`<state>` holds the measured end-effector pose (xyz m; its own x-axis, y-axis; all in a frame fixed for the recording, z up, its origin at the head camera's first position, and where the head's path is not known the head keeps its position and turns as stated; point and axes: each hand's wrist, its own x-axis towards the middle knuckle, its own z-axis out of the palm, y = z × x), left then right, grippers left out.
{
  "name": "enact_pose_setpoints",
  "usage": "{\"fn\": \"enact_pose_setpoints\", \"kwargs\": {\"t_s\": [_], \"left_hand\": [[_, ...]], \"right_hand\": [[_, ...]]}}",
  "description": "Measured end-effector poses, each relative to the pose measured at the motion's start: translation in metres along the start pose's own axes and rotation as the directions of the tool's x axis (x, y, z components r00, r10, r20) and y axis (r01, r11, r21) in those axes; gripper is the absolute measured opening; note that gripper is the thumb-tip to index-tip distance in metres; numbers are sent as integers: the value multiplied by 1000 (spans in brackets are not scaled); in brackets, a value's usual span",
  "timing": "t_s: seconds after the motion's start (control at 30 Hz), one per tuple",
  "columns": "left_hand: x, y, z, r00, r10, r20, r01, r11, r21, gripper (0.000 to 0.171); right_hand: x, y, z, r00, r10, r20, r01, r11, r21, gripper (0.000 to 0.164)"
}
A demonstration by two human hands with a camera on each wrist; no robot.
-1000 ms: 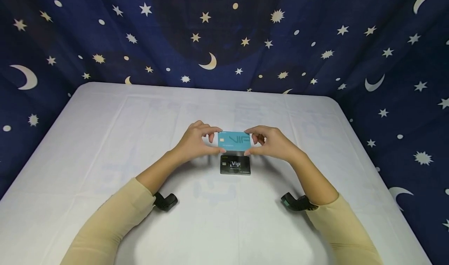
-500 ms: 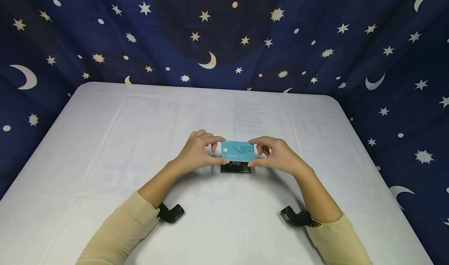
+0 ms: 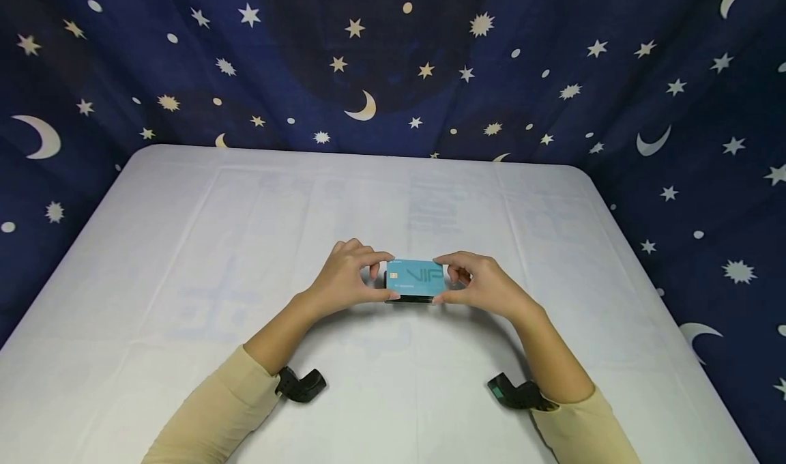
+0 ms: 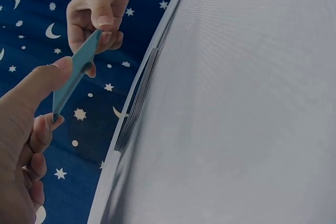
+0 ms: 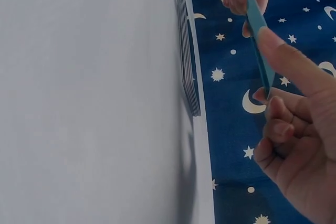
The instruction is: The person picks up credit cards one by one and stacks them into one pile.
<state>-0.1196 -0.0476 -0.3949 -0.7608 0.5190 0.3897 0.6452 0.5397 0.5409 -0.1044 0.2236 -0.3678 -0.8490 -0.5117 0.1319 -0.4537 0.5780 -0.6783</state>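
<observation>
A teal VIP card (image 3: pixel 415 277) with a chip is held level between both hands in the head view. My left hand (image 3: pixel 344 281) pinches its left end between thumb and fingers. At the other end, my right hand (image 3: pixel 488 285) pinches it the same way. Below the teal card lies a neat stack of cards (image 4: pixel 137 106), topped by a black one; the head view shows only its near edge and a sliver at the left, the rest being covered. Both wrist views show a gap between the teal card and the stack (image 5: pixel 188 61).
A white cloth covers the table (image 3: pixel 405 396). Behind and beside it hangs a dark blue curtain (image 3: pixel 276 61) with moons and stars. Black wrist cameras (image 3: pixel 302 385) stick out inward from both beige sleeves (image 3: pixel 215 409).
Both hands have brought the teal card toward the person and over the black card stack, which was fully visible a second ago and is now mostly covered. The grip is unchanged.
</observation>
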Motion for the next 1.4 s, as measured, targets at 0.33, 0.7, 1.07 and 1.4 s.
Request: {"fn": "enact_pose_setpoints", "kwargs": {"t_s": [0.33, 0.7, 1.07, 1.4], "left_hand": [[-3, -6, 6, 1000, 20, 2, -20, 999, 31, 55], [-3, -10, 12, 999, -13, 31, 12, 1000, 28, 56], [-7, -17, 20, 998, -28, 60, 25, 998, 57, 56], [-7, -22, 27, 997, -16, 78, 10, 997, 83, 57]], "right_hand": [[1, 6, 5, 1000, 16, 18, -15, 1000, -24, 61], [2, 16, 10, 999, 22, 37, -21, 1000, -12, 60], [4, 21, 16, 996, 36, 76, -36, 999, 3, 60], [4, 25, 22, 996, 46, 77, -44, 999, -27, 63]]}}
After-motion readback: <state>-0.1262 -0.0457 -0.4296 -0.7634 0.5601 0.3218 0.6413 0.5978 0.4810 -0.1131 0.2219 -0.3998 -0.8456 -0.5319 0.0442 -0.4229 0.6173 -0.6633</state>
